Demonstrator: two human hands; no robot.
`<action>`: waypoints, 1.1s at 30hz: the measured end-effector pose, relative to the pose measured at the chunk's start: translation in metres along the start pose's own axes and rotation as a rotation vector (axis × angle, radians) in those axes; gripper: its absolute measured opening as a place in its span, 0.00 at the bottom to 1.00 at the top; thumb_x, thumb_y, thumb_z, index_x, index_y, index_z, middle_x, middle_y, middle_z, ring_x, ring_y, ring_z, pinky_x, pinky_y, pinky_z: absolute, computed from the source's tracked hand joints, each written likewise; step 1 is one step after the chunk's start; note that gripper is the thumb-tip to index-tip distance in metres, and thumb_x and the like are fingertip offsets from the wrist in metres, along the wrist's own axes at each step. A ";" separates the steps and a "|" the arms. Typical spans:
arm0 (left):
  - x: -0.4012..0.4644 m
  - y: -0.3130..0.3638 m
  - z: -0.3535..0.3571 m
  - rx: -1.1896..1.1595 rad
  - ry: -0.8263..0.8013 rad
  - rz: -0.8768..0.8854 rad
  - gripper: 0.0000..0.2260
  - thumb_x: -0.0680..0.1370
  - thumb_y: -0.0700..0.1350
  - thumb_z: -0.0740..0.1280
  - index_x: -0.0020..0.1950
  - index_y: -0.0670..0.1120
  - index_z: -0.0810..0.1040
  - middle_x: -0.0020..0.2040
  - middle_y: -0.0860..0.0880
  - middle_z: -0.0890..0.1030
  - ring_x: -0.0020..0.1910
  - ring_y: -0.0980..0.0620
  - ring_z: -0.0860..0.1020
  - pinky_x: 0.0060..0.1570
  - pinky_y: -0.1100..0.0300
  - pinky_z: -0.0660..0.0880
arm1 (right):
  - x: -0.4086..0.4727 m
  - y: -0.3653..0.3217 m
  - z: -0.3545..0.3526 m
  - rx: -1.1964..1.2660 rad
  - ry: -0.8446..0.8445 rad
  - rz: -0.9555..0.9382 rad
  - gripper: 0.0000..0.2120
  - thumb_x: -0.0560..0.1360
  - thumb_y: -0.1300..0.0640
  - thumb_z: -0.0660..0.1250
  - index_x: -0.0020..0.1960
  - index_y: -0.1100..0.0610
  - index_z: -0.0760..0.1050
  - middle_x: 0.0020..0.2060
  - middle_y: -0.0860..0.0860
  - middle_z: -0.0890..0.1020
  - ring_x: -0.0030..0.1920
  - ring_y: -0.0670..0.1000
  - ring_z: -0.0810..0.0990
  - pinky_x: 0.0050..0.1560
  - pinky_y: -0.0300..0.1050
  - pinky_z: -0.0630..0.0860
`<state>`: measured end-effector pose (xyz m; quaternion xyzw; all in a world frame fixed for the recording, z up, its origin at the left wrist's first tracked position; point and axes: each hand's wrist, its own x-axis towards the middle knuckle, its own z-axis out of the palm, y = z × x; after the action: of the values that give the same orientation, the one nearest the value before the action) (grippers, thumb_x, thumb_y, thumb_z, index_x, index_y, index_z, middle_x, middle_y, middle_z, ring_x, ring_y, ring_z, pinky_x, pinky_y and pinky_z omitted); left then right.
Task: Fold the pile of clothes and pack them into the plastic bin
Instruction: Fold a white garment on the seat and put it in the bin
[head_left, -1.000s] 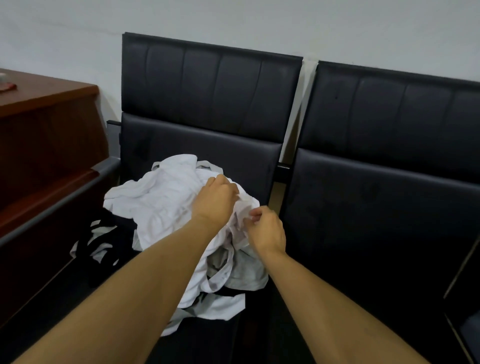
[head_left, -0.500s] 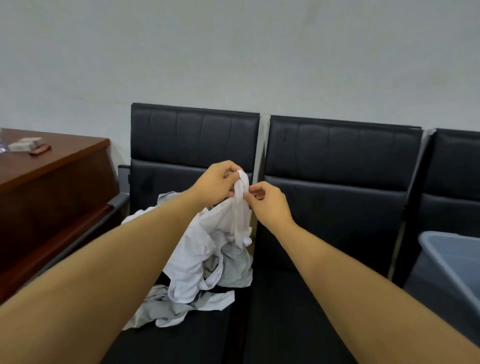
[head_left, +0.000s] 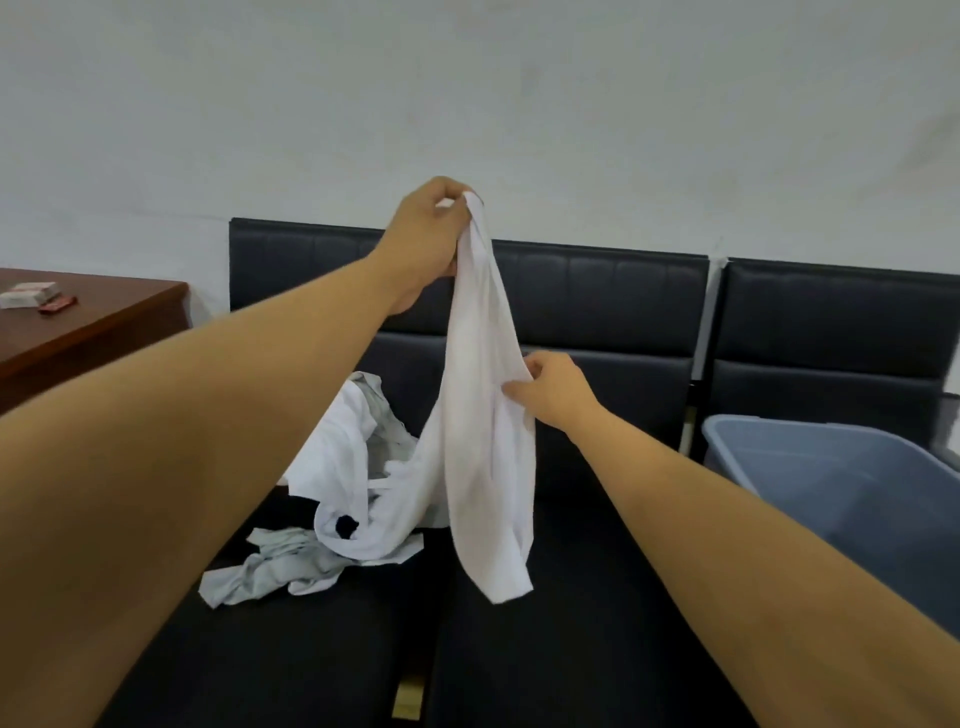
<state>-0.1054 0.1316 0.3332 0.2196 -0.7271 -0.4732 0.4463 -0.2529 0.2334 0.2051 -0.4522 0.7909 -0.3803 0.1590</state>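
A white garment (head_left: 480, 415) hangs in the air over the black seats. My left hand (head_left: 426, 234) grips its top end, raised above the chair backs. Lower down, my right hand (head_left: 550, 387) pinches the garment's right edge. Its lower part trails left into the pile of clothes (head_left: 337, 499), white, grey and black pieces heaped on the left seat. The grey-blue plastic bin (head_left: 779, 447) stands on the seat at the right; the part of its inside that I can see holds nothing.
A row of black padded chairs (head_left: 613, 296) runs along a white wall. A brown wooden desk (head_left: 104, 322) stands at the left with a small white box (head_left: 26, 293) and a red object (head_left: 57, 305) on it.
My left hand has lifted the white garment high out of the pile. My right hand has slid down its edge. The view has tilted up and right, bringing the bin into sight.
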 end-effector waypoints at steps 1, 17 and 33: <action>-0.001 0.007 0.003 -0.003 0.020 0.007 0.07 0.85 0.44 0.60 0.57 0.48 0.77 0.52 0.47 0.81 0.48 0.49 0.81 0.51 0.47 0.83 | -0.008 0.010 -0.005 -0.036 -0.007 0.039 0.09 0.77 0.56 0.71 0.56 0.54 0.76 0.51 0.50 0.81 0.50 0.52 0.80 0.49 0.47 0.76; -0.004 0.040 0.037 0.242 0.283 0.033 0.10 0.82 0.38 0.53 0.58 0.49 0.69 0.55 0.47 0.77 0.52 0.50 0.78 0.54 0.56 0.79 | -0.083 0.135 -0.076 0.119 0.515 0.413 0.08 0.79 0.66 0.61 0.58 0.60 0.68 0.45 0.55 0.74 0.46 0.58 0.74 0.44 0.51 0.72; -0.035 0.005 0.002 1.069 0.274 -0.011 0.05 0.78 0.37 0.62 0.42 0.38 0.73 0.58 0.38 0.72 0.45 0.39 0.75 0.40 0.52 0.71 | -0.077 0.093 -0.184 -0.306 0.723 0.156 0.25 0.75 0.72 0.66 0.70 0.71 0.63 0.68 0.63 0.67 0.56 0.65 0.76 0.51 0.52 0.75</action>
<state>-0.0885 0.1606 0.3222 0.4789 -0.8003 -0.0075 0.3607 -0.3760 0.4105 0.2500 -0.2464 0.8753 -0.3795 -0.1704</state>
